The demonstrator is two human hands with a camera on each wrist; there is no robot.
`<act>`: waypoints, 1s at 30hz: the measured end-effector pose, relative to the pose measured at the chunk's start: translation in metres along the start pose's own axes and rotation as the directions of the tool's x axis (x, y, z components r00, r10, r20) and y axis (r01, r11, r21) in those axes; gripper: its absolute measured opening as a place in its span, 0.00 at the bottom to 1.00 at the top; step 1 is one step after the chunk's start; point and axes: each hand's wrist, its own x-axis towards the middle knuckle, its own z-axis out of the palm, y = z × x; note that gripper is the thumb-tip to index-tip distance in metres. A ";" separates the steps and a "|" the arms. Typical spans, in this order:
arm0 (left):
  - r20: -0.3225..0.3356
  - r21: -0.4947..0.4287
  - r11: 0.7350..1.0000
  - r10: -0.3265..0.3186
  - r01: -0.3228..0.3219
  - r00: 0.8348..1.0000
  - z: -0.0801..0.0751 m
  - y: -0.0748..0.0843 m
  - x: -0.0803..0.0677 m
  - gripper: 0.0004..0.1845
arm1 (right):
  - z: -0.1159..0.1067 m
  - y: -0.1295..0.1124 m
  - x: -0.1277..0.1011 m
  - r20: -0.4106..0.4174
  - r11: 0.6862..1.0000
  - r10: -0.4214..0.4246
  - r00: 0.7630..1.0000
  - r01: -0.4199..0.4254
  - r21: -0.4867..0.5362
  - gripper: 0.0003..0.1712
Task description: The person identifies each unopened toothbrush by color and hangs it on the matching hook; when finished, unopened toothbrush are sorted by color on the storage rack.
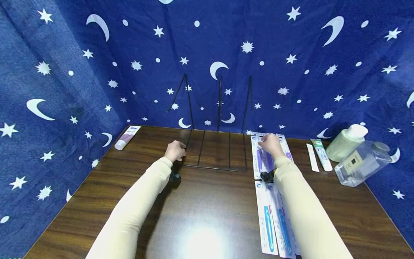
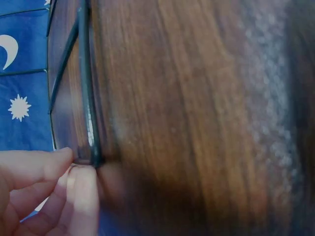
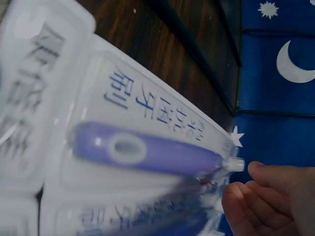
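My left hand (image 1: 175, 150) pinches the left front corner of a black wire rack (image 1: 213, 168) between thumb and fingers. In the left wrist view the rack's dark bar (image 2: 87, 98) ends at those fingertips. The rack lies on the table, with its thin prongs rising at the back. Over the far end of packaged purple toothbrushes (image 1: 259, 162), my right hand (image 1: 272, 144) has loosely bent fingers. In the right wrist view a gap shows between thumb and forefinger, close beside the pack's tip. Packaged blue toothbrushes (image 1: 269, 223) lie nearer, partly hidden by my right sleeve.
A toothpaste-like tube (image 1: 128, 137) lies at the back left. On the right are a green-and-white tube (image 1: 321, 154), a slim white pack (image 1: 312, 157), a pale green bottle (image 1: 345, 144) and a clear bottle (image 1: 363, 163). A starry blue curtain (image 1: 200, 50) encloses the table's back and sides.
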 end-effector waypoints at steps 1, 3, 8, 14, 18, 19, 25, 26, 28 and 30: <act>-0.008 0.004 1.000 -0.003 0.003 1.000 0.000 0.000 0.000 0.19 | 0.016 0.018 0.007 0.008 1.000 0.006 1.000 -0.006 -0.003 0.15; -0.016 0.009 1.000 -0.005 0.005 1.000 0.001 -0.001 -0.002 0.19 | 0.041 0.044 0.017 -0.004 1.000 0.017 1.000 -0.017 -0.019 0.13; -0.030 0.021 1.000 -0.016 0.017 0.999 0.005 -0.002 -0.001 0.18 | 0.045 0.033 0.014 -0.068 0.996 0.073 0.995 -0.076 -0.036 0.07; -0.032 0.059 0.996 -0.061 0.063 0.998 0.007 -0.005 0.010 0.20 | -0.042 -0.085 -0.020 0.060 0.976 0.218 0.974 -0.216 -0.032 0.09; -0.048 0.105 0.994 0.000 0.005 0.999 0.010 -0.009 0.016 0.19 | -0.066 -0.117 -0.035 0.060 0.971 0.238 0.970 -0.235 -0.048 0.10; -0.048 0.106 0.994 0.003 0.002 0.999 0.010 -0.008 0.015 0.19 | -0.067 -0.119 -0.037 0.054 0.970 0.238 0.970 -0.235 -0.057 0.10; -0.058 0.112 0.994 -0.003 0.009 0.998 0.006 0.002 0.000 0.18 | -0.060 -0.119 -0.034 -0.010 0.964 0.262 0.965 -0.262 -0.033 0.10; -0.062 0.118 0.993 -0.002 0.009 0.998 0.006 0.003 -0.002 0.18 | -0.060 -0.121 -0.033 -0.024 0.965 0.260 0.965 -0.260 -0.020 0.10; -0.067 0.126 0.992 0.011 -0.002 0.998 0.005 0.003 -0.004 0.18 | -0.059 -0.125 -0.031 -0.054 0.967 0.256 0.965 -0.256 0.002 0.09; -0.069 0.127 0.992 0.018 -0.009 0.997 0.005 0.002 -0.004 0.18 | -0.060 -0.130 -0.030 -0.083 0.968 0.250 0.965 -0.249 0.023 0.08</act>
